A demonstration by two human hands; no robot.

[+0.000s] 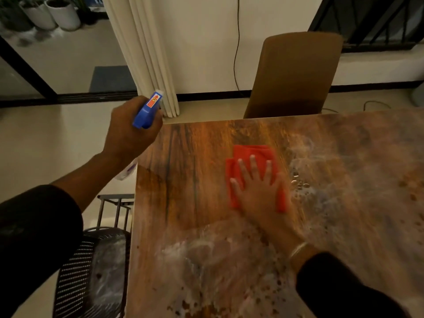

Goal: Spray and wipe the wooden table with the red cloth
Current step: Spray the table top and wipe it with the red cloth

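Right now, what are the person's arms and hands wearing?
Both arms wear dark, near-black long sleeves. The left sleeve is pushed up, leaving the forearm bare. The right sleeve reaches nearly to the wrist, where a thin pale bangle sits. Both hands are bare: no gloves or rings visible.

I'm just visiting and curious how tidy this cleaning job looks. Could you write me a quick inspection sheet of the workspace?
Surface: wooden table has whitish foamy smears near and right; the far left patch looks clear.
Job's things: red cloth lies flat on the table; spray bottle with blue head is held beyond the table's left edge.
Clutter: nothing seen on the table.
Hands: left hand grips the spray bottle; right hand presses flat on the cloth, fingers spread.
Cables: a dark cable hangs down the wall.
Surroundings: brown chair at the far edge, black mesh chair at left, curtain, potted plants.
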